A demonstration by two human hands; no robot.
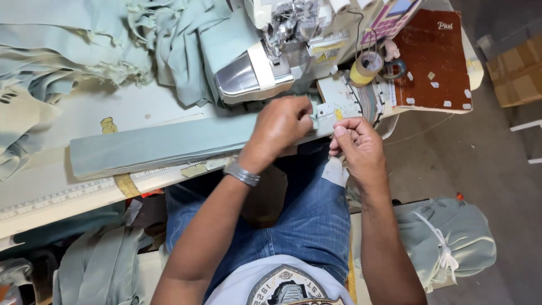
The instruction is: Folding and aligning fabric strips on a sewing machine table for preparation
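Note:
A long folded strip of pale green fabric (152, 147) lies across the white sewing table (84, 113), reaching toward the sewing machine (265, 56). My left hand (279, 127) presses closed fingers on the strip's right end, just in front of the machine's plate. A metal bracelet (241, 173) circles that wrist. My right hand (358, 147) hovers at the table's front edge to the right, with thumb and fingers pinched together; whatever it pinches is too small to make out.
Heaps of the same green fabric (79, 51) cover the back left of the table. A measuring tape (68, 195) runs along the front edge. A tape roll (367, 65) and a brown notebook (435, 56) sit right of the machine. A tied fabric bundle (451, 237) rests lower right.

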